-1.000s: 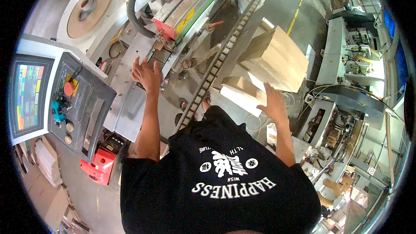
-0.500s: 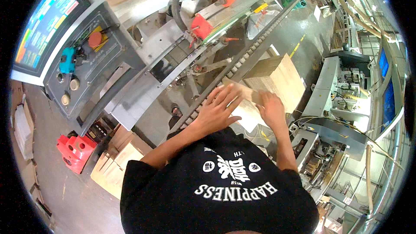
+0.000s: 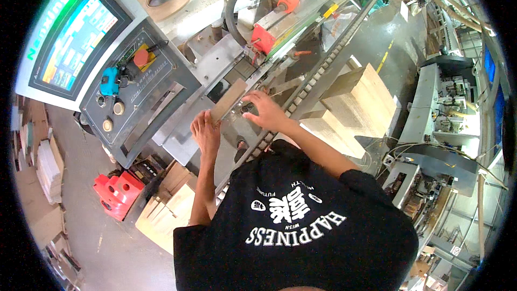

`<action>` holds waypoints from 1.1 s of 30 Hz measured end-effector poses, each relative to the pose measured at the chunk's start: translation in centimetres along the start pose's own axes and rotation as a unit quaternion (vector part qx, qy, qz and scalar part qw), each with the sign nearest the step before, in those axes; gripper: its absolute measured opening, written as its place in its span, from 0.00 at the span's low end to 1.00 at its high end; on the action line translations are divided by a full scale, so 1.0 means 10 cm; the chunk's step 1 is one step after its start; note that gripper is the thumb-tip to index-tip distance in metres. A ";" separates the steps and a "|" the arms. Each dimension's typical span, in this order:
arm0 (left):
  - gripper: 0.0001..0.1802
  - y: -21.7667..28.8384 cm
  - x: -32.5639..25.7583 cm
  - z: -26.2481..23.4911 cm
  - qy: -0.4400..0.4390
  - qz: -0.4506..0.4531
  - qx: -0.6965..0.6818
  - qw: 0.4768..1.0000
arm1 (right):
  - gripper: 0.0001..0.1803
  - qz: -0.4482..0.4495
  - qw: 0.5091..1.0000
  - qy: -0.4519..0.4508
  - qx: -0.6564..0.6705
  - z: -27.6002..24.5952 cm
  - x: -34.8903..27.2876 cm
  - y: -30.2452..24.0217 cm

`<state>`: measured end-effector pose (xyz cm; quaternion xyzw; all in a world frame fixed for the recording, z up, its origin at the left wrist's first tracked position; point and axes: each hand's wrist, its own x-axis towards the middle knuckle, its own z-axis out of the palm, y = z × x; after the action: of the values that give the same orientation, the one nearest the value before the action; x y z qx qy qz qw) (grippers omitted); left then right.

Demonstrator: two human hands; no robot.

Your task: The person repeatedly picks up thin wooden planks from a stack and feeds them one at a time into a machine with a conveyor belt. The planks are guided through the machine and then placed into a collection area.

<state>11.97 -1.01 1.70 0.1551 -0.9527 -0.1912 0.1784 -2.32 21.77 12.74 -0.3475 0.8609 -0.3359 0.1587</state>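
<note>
A narrow brown wooden strip [image 3: 229, 100] lies at a slant on the grey metal infeed table [image 3: 186, 136] of a machine. My left hand [image 3: 205, 132] grips the strip's near end, with the fingers bent over it. Beside the far half of the strip is my right hand [image 3: 265, 112], its thumb apart from its fingers. The right fingertips come close to the strip's edge; whether they touch it I cannot tell. Just beyond the strip's far end are the machine's red guard plate [image 3: 263, 39] and metal guide.
At left stands a control panel [image 3: 141, 89] with a screen and a red button. A chain conveyor rail [image 3: 309, 85] runs diagonally past my right forearm. Stacked wooden boards [image 3: 362, 102] stand beyond it. A red plastic object [image 3: 117, 194] and more boards [image 3: 171, 205] sit lower left.
Both hands have moved left from the board stack, across the chain rail to the infeed table. The wooden strip has come along and now lies there. My view has shifted slightly.
</note>
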 end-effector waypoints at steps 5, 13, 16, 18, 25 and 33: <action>0.35 -0.13 0.26 0.03 0.055 0.012 0.065 0.996 | 0.25 0.211 0.819 -0.140 0.514 0.68 0.42 0.50; 0.39 -0.17 0.62 0.19 0.054 -0.110 0.070 0.990 | 0.29 0.207 0.745 -0.066 0.630 0.98 0.92 0.06; 0.42 -0.23 0.47 -0.02 0.048 -0.110 0.064 0.991 | 0.31 0.227 0.706 -0.057 0.668 1.19 0.95 0.11; 0.44 -0.47 0.26 -0.04 0.066 -0.107 0.069 0.990 | 0.35 0.223 0.708 -0.018 0.670 1.37 1.00 0.19; 0.51 -0.82 0.01 -0.07 0.060 -0.141 0.116 0.981 | 0.37 0.155 0.757 0.016 0.635 1.37 0.94 0.20; 0.59 -0.63 0.33 0.40 0.060 -0.160 0.145 0.975 | 0.35 0.104 0.772 0.045 0.626 1.04 1.09 0.60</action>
<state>8.87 -6.53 -3.42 0.3406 -0.9208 -0.0670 0.1777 -7.67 12.44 0.65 -0.0643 0.4971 -0.7972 0.3365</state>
